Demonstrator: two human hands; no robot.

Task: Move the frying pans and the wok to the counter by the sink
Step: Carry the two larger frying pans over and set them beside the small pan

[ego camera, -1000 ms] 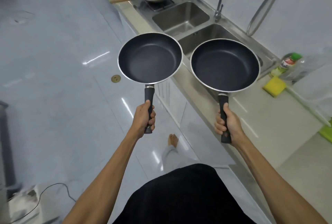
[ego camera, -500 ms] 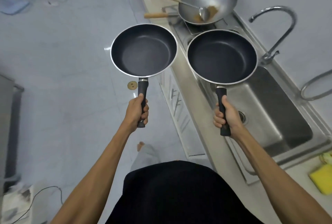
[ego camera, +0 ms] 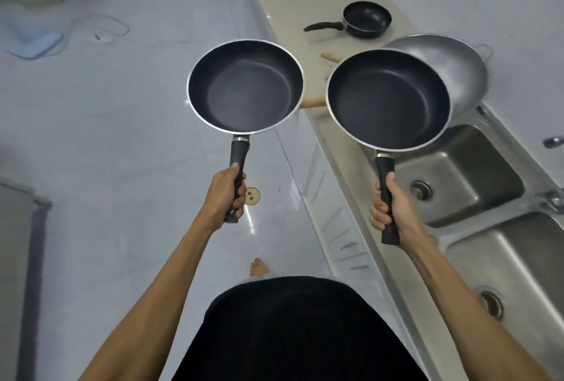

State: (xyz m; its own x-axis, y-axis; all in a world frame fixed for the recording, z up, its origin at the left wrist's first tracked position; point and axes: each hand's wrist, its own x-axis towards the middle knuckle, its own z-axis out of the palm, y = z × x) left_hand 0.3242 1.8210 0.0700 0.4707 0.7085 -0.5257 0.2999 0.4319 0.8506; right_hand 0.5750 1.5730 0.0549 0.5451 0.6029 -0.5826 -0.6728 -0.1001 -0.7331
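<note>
Two black nonstick frying pans with silver rims are held level in the air. The left pan (ego camera: 245, 87) is gripped by its handle in the left hand (ego camera: 225, 196), over the floor; the right pan (ego camera: 388, 99) is clamped in the right hand (ego camera: 393, 208), above the sink (ego camera: 464, 179). Beyond the right hand, a steel wok (ego camera: 457, 72) is partly hidden by that pan; farther off, a small dark pan (ego camera: 366, 19) sits on the counter (ego camera: 290, 14).

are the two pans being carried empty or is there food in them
Empty. The pan in the left hand, the left pan, and the right pan in the right hand both show bare dark nonstick insides.
</note>
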